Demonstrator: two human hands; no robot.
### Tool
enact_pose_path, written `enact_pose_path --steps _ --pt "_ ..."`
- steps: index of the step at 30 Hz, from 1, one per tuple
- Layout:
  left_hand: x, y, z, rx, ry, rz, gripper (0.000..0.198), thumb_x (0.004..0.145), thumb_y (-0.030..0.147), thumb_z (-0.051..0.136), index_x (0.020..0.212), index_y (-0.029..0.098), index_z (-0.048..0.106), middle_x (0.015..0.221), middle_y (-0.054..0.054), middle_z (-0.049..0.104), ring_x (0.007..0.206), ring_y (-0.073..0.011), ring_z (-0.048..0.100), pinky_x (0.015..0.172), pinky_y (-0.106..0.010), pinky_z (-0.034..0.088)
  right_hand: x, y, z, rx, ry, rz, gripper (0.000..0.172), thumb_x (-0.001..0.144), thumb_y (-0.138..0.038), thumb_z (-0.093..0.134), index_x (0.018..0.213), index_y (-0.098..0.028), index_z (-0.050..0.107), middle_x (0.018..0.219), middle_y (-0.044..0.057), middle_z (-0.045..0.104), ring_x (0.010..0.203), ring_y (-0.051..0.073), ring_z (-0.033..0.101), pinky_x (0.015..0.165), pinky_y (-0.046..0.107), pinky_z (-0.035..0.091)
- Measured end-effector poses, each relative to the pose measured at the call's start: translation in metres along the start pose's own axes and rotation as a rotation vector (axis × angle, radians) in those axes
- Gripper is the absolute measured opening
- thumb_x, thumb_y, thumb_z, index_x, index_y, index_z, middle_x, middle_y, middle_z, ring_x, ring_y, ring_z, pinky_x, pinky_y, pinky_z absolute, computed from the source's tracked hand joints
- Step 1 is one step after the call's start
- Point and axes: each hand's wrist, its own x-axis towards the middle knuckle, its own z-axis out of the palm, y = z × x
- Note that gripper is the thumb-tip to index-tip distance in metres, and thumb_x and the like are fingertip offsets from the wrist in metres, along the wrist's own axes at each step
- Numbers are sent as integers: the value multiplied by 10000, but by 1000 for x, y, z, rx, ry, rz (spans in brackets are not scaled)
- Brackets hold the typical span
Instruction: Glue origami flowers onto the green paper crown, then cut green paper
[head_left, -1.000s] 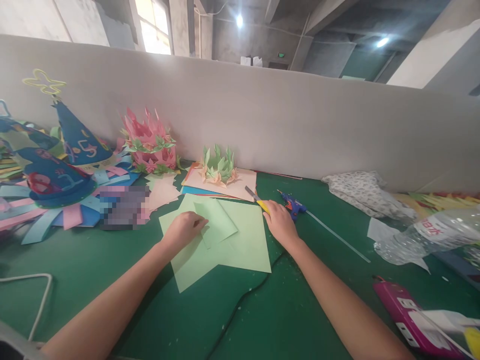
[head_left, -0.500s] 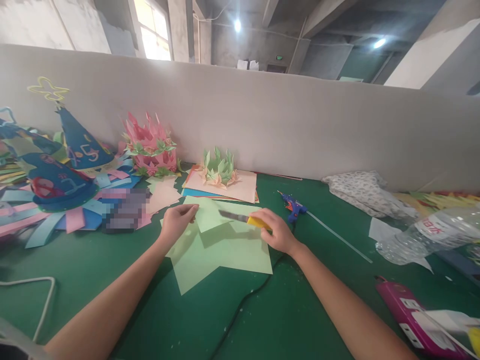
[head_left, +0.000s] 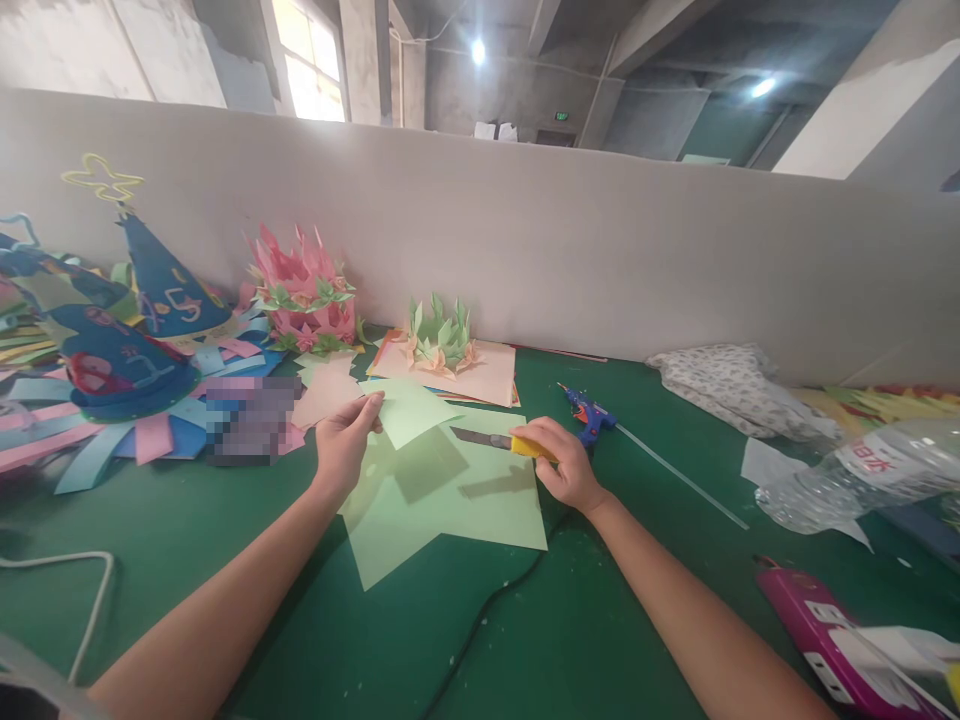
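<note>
My left hand (head_left: 346, 440) pinches one corner of a small piece of light green paper (head_left: 411, 412), raised above the table. Below it, larger light green sheets (head_left: 442, 500) lie on the green tabletop, one with a notched lower edge. My right hand (head_left: 561, 462) is wrapped round the yellow handle of a utility knife (head_left: 484, 441). Its blade is out and points left, just right of the small piece and above the sheets, casting a shadow on them.
Behind the sheets, a green paper crown (head_left: 442, 340) sits on stacked coloured paper (head_left: 491, 368). Blue cone hats (head_left: 169, 285) and a pink paper crown (head_left: 307, 290) stand left. A blue glue gun (head_left: 591, 415), plastic bottle (head_left: 862, 475) and magenta power strip (head_left: 817, 630) lie right; a black cord (head_left: 480, 620) runs frontward.
My left hand has lifted the small green piece off the sheets, moving slightly left. My right hand has drawn the knife a little to the right, away from the piece.
</note>
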Motion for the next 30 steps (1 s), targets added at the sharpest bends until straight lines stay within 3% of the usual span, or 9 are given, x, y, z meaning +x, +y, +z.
enact_pose_path --steps 20,24,26,30 --pt "-5 0 2 81 10 47 380 665 450 667 905 159 711 525 29 542 581 -113 492 632 -241 412 -2 3 4 -85 52 17 520 676 -73 397 1124 -247 595 958 53 557 780 180 550 651 299 473" --pt "-6 3 1 196 -1 73 375 692 460 636 919 172 708 540 22 569 587 -123 524 648 -246 427 -1 2 6 -150 35 68 521 702 -80 396 1161 -247 575 971 51 562 757 173 540 616 283 462" --pt "-5 5 0 309 -51 117 348 723 468 596 886 183 711 562 8 600 597 -136 551 648 -249 437 -1 2 7 -191 -10 100 518 721 -82 394 1177 -257 567 976 45 566 704 156 528 575 269 447" --pt "-3 8 -3 584 -274 257 343 793 458 494 796 190 708 626 -31 645 610 -165 585 615 -264 449 0 0 8 -246 -103 130 500 743 -85 394 1172 -265 578 955 38 573 657 139 512 543 256 424"
